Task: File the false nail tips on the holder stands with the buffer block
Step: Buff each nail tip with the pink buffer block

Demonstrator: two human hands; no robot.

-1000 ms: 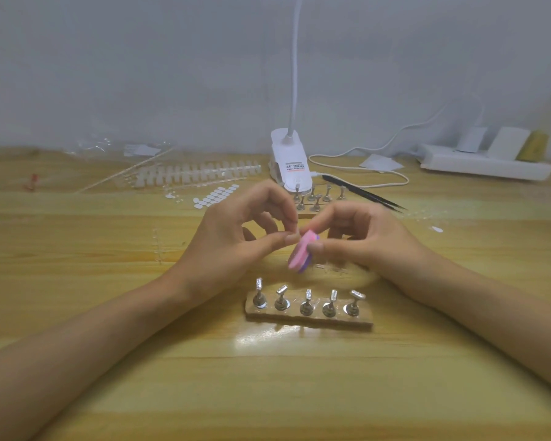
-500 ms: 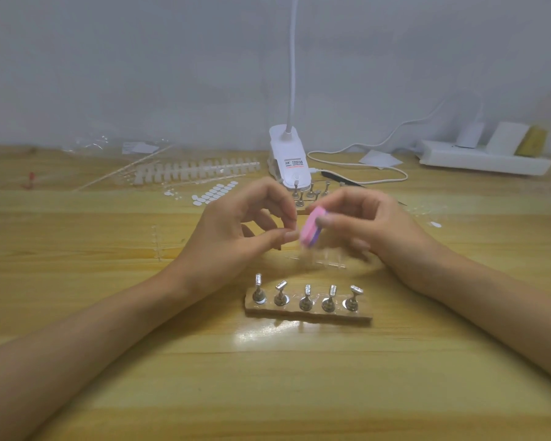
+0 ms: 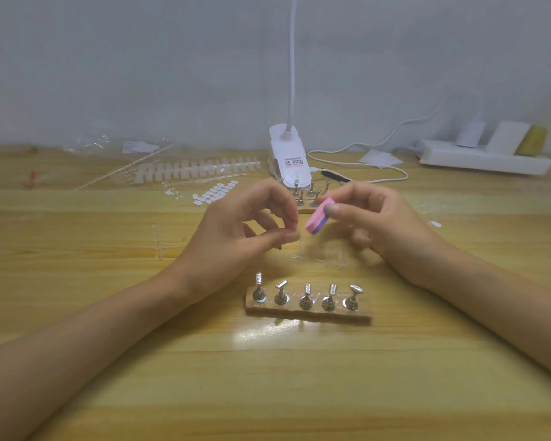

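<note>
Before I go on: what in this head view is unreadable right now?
All in the head view:
What the left hand pinches at its fingertips: too small to tell.
Far holder stands: partly hidden behind the buffer block and the right hand.
Tweezers: front end hidden by the right hand.
Lamp: head cut off by the top edge.
Near holder stands: whether clear tips sit on them, too small and glary.

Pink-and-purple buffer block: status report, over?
Right hand grips pink-and-purple buffer block. Left hand pinched, contents unclear. Five metal holder stands untouched, nothing blocking.
</note>
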